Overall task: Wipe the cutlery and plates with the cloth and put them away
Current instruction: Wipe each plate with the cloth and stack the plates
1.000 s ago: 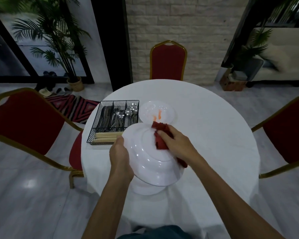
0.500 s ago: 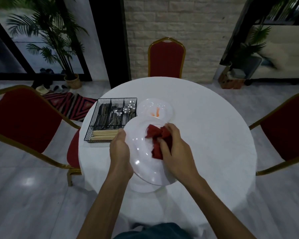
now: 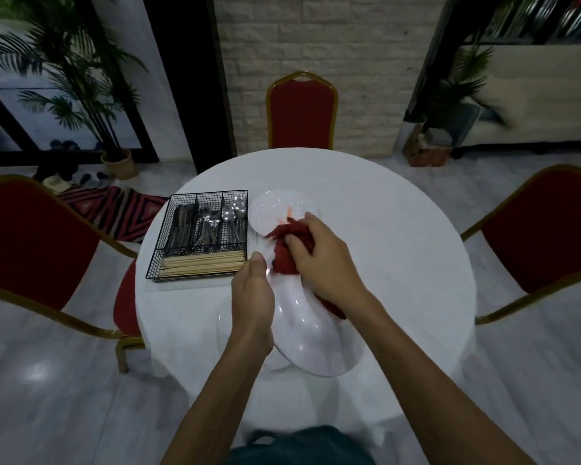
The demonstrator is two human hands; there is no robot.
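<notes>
I'm in the wiping step, working on a plate. My left hand (image 3: 252, 293) grips the white plate (image 3: 312, 337) by its left rim. The thumb lies over the edge and the other fingers are hidden behind it. The plate is tilted on edge above the near side of the table (image 3: 399, 250). My right hand (image 3: 326, 263) has its fingers curled round the bunched red cloth (image 3: 287, 243) and presses it against the upper part of the plate's face. A tail of cloth hangs out below the wrist.

Just beyond the cloth a second plate (image 3: 275, 206) lies flat on the table with an orange smear on it, so I judge that one not yet wiped. The wire basket (image 3: 208, 193) to the left holds the cutlery (image 3: 208, 226) in its far compartments and chopsticks (image 3: 202, 265) across the near one. A pale rim beside my left wrist may be another plate, but I can't tell.

Next, I reckon, the cloth should sweep down the rest of the face. The left grip has to stay firm, since the glossy plate could slip. After that I'd set it down and take up the smeared one.
</notes>
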